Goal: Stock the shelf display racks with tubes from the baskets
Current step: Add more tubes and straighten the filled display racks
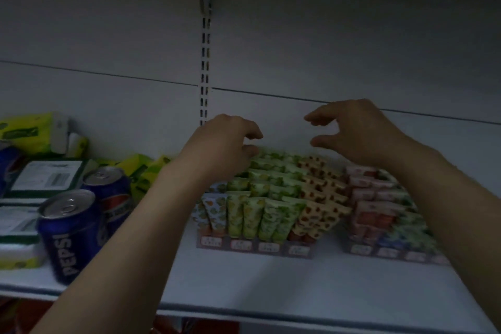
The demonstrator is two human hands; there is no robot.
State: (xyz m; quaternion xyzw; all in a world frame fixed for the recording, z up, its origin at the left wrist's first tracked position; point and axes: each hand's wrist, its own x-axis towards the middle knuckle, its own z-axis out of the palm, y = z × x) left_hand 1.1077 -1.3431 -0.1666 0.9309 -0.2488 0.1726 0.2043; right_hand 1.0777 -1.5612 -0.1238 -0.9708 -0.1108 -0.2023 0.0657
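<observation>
Two hands hovering over rack [254, 247]: right hand [357, 134] fingers gaping apart, holding nothing; left hand [226, 144] maybe pinching green tube [264, 164].

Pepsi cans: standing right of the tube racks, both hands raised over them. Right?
Not quite. Head view shows the Pepsi cans standing left of the tube racks; the left hand and right hand are raised over them.
</observation>
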